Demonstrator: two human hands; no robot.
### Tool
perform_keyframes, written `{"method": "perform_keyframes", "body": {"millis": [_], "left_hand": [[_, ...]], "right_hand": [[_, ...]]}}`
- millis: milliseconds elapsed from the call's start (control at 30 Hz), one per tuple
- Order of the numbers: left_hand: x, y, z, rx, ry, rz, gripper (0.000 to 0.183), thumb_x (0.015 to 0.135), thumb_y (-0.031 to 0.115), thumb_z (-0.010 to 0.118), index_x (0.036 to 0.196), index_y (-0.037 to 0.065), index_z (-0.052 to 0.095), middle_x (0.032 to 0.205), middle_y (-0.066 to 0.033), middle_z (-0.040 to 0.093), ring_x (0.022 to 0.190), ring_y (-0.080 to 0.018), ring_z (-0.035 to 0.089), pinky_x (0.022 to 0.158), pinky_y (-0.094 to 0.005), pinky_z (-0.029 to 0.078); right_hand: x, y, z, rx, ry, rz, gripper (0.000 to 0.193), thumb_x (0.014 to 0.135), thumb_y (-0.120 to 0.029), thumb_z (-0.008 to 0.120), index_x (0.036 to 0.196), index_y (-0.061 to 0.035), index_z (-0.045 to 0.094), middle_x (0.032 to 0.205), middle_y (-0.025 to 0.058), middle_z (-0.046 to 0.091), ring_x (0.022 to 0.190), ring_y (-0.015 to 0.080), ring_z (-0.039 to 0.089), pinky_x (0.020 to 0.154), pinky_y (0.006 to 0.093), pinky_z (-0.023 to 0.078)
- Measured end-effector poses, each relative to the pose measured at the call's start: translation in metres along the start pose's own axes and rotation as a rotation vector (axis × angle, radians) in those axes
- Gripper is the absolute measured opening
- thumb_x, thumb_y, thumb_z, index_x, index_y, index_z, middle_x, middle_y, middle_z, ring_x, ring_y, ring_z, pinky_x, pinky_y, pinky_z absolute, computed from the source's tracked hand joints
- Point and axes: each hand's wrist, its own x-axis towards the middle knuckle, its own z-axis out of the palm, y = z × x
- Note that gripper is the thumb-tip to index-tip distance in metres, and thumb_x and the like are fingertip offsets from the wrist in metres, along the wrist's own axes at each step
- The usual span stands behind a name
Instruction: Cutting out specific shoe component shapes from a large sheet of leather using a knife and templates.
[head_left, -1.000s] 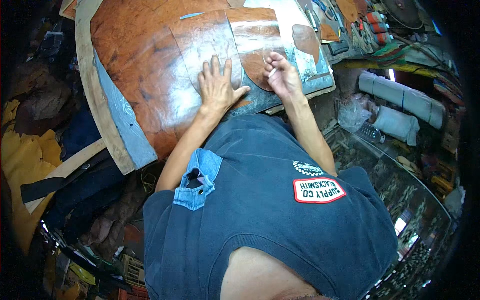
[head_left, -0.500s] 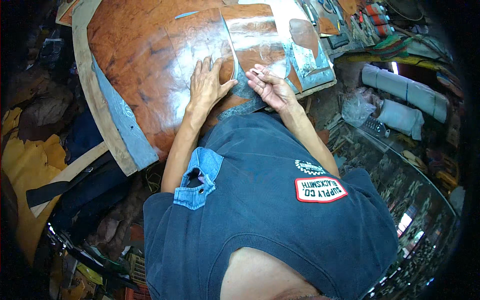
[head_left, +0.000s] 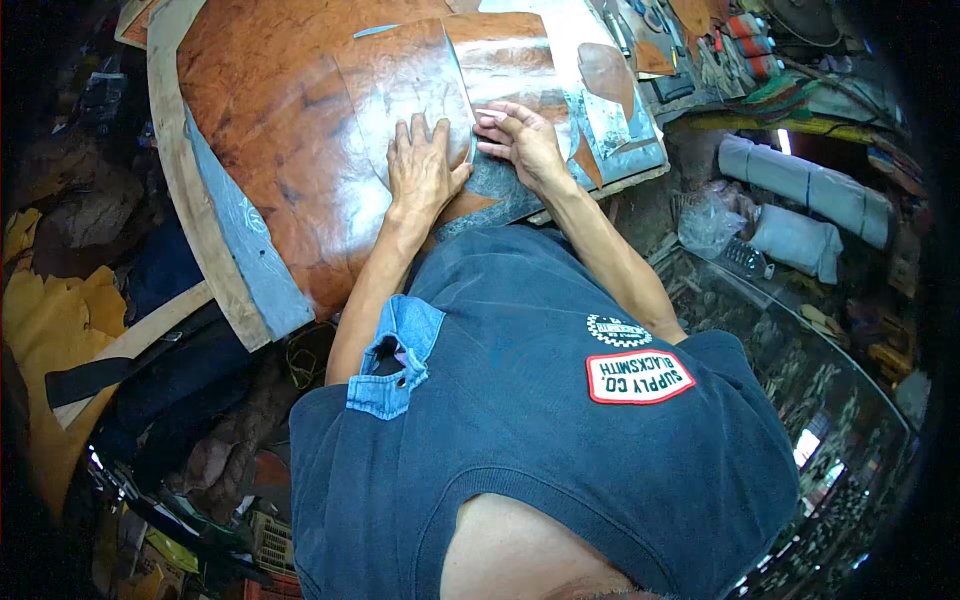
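My left hand point(head_left: 424, 172) lies flat, fingers stretched, on a shiny brown panel point(head_left: 398, 82) that rests over a large sheet of brown leather point(head_left: 255, 110). A narrow slit runs along the panel's right edge. My right hand point(head_left: 530, 145) is closed in a pinch at that edge, beside the left fingertips. Between its fingers is something small and pale, too little of it showing to name. Right of the slit lies another piece of brown leather point(head_left: 508, 78). Grey work surface point(head_left: 495, 183) shows below my right hand, with a brown offcut point(head_left: 467, 205) near my shirt.
A pale wooden edge point(head_left: 190, 200) borders the table's left side. Leather scraps point(head_left: 607, 75) and a mottled sheet point(head_left: 605, 120) lie at the right. Hand tools point(head_left: 655, 20) and orange-red bottles point(head_left: 752, 45) stand beyond. Wrapped rolls point(head_left: 805, 185) lie to the right.
My right hand has moved up and left to the panel's edge and turned from palm up to palm down. My left hand stays flat, shifted very slightly.
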Motion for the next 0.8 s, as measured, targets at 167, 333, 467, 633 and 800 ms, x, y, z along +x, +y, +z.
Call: {"method": "perform_keyframes", "body": {"millis": [167,333,467,633,800], "left_hand": [[0.001,0.001,-0.002,-0.007,-0.037,-0.010,0.067,0.067,0.034,0.079,0.123,0.007,0.054,0.129,-0.0233,0.047,0.120,-0.0436,0.045,0.095,-0.0520,0.045],[0.000,0.002,-0.003,-0.005,-0.038,-0.025,0.071,0.067,0.035,0.079,0.126,0.007,0.052,0.131,-0.0232,0.047,0.122,-0.0438,0.044,0.097,-0.0520,0.043],[0.002,0.004,-0.007,0.002,-0.083,-0.036,0.076,0.068,0.038,0.079,0.130,0.006,0.050,0.132,-0.0233,0.046,0.124,-0.0441,0.042,0.098,-0.0525,0.042],[0.000,-0.004,-0.008,-0.002,0.015,0.013,0.065,0.076,0.036,0.068,0.130,0.004,0.052,0.127,-0.0255,0.053,0.116,-0.0435,0.051,0.097,-0.0480,0.045],[0.017,-0.054,-0.019,-0.576,0.029,-0.175,0.029,0.084,0.025,0.054,0.086,-0.002,0.066,0.076,-0.0168,0.068,0.069,-0.0350,0.065,0.068,-0.0423,0.051]], "right_hand": [[0.007,-0.001,0.004,-0.115,-0.009,0.059,0.025,0.097,-0.007,0.048,0.118,0.0030,0.054,0.101,0.0105,0.064,0.092,0.0190,0.065,0.073,0.0316,0.060],[0.009,-0.008,0.005,-0.149,-0.022,0.086,0.024,0.097,-0.006,0.047,0.118,0.0027,0.055,0.101,0.0104,0.064,0.092,0.0186,0.065,0.072,0.0302,0.060],[0.006,-0.015,0.010,-0.205,-0.030,0.054,0.025,0.097,-0.008,0.049,0.120,0.0021,0.055,0.102,0.0099,0.063,0.091,0.0179,0.066,0.073,0.0307,0.060],[0.001,-0.018,0.023,-0.257,-0.043,0.011,0.026,0.098,-0.007,0.048,0.122,0.0031,0.053,0.103,0.0111,0.064,0.088,0.0179,0.066,0.071,0.0264,0.059],[0.012,0.003,0.008,-0.200,-0.024,-0.128,0.026,0.097,-0.009,0.052,0.119,0.0030,0.058,0.096,0.0103,0.066,0.083,0.0155,0.066,0.065,0.0223,0.055]]}}
